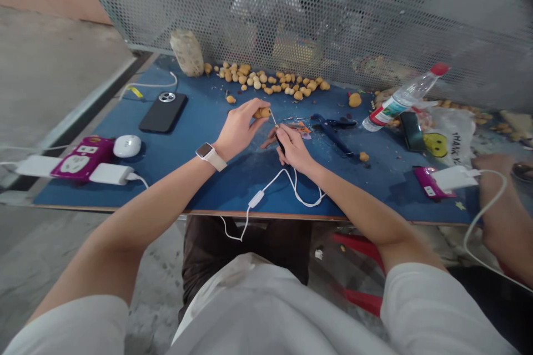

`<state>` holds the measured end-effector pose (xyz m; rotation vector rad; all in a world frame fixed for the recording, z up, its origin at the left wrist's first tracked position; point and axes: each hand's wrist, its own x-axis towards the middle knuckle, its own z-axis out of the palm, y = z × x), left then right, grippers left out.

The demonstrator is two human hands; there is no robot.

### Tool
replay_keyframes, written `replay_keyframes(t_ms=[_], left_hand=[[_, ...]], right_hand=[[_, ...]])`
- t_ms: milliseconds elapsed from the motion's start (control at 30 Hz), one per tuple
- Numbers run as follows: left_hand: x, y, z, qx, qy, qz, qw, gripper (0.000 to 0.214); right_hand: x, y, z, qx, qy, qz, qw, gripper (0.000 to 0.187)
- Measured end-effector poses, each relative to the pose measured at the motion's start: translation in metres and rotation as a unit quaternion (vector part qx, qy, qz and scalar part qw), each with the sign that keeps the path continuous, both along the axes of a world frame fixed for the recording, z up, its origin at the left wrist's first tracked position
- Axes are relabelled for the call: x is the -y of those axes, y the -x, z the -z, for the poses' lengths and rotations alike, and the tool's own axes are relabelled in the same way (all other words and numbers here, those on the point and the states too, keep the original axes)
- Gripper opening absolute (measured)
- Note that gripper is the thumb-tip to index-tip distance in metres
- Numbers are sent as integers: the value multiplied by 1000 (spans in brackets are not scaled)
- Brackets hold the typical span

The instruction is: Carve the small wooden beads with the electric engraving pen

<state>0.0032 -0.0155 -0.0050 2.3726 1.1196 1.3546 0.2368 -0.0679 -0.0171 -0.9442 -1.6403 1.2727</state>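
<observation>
A small tan gourd [261,113] sits between the fingers of the left hand [239,127], above the blue table [166,169], with its right end left uncovered beyond the fingertips. Those fingers pinch it from the left. At that exposed end is the tip of a thin metal-shafted tool [273,118]; whether the tip enters the gourd or only touches it, I cannot tell. The fingers of the right hand [295,151] are closed round the tool's black handle, just to the lower right of the gourd. A white cable [272,180] with an inline switch [256,198] loops below this hand and hangs over the table's near edge. Blue-handled pliers [333,132] lie right of the hands, near a loose gourd piece [363,156]. Behind the hands, a row of gourds [254,77] runs along the perforated metal screen [341,28]. A dark phone [163,113] lies face down to the left, and a red-capped bottle [402,101] leans on the right. Farther right, another person's forearm [506,216] is blurred.
</observation>
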Motion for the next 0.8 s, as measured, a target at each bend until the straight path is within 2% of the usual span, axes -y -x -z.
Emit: replay_keyframes(t_ms=[200, 800], left_hand=[[3, -4, -2, 9, 0, -25, 1000, 33], [2, -4, 1, 0, -37, -44, 998, 29]], right_hand=[[1, 0, 0, 11, 3, 5, 1000, 70], [2, 3, -2, 12, 1, 0, 1000, 81]])
